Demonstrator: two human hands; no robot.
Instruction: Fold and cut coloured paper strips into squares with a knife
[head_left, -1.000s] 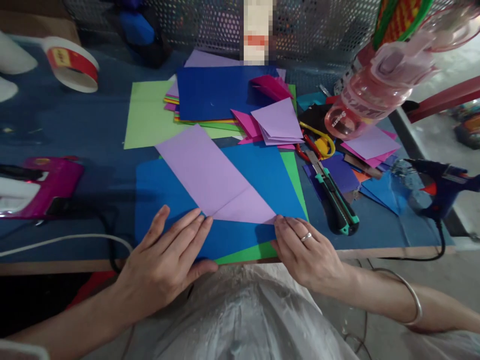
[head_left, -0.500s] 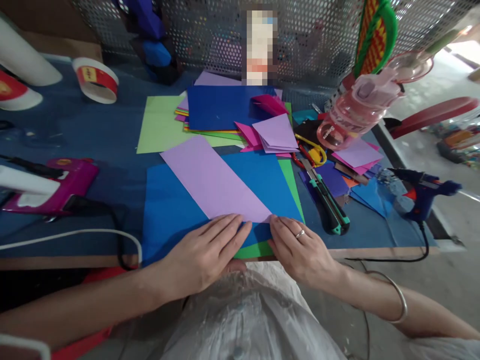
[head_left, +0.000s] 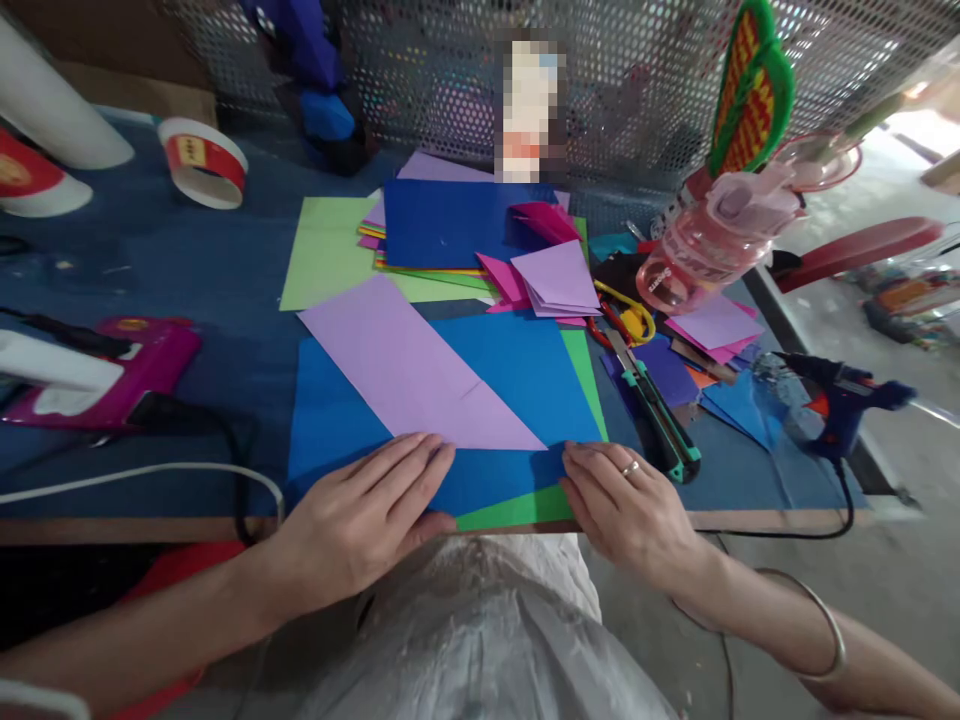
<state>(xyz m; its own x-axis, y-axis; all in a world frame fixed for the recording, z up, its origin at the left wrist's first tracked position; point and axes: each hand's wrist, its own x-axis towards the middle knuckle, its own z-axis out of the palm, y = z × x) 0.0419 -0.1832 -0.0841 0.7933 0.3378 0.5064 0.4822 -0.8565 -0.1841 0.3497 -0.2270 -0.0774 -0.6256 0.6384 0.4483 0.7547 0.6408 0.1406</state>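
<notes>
A folded sheet of light purple paper lies slantwise on a large blue sheet, with green paper showing underneath. My left hand rests flat, its fingertips on the purple paper's lower edge and its thumb near the green paper. Just right of the purple paper's pointed corner, my right hand, with a ring on one finger, lies with extended fingers on the blue sheet. It does not touch the purple paper. Neither hand grips anything.
A box cutter and yellow-handled scissors lie right of the sheets. Behind are stacked coloured papers. A pink bottle and a glue gun stand right; a magenta device and white cable are left.
My hands have moved apart, left hand leftward and right hand rightward off the purple paper's corner. The purple paper has shifted slightly left, and its pointed right corner now shows.
</notes>
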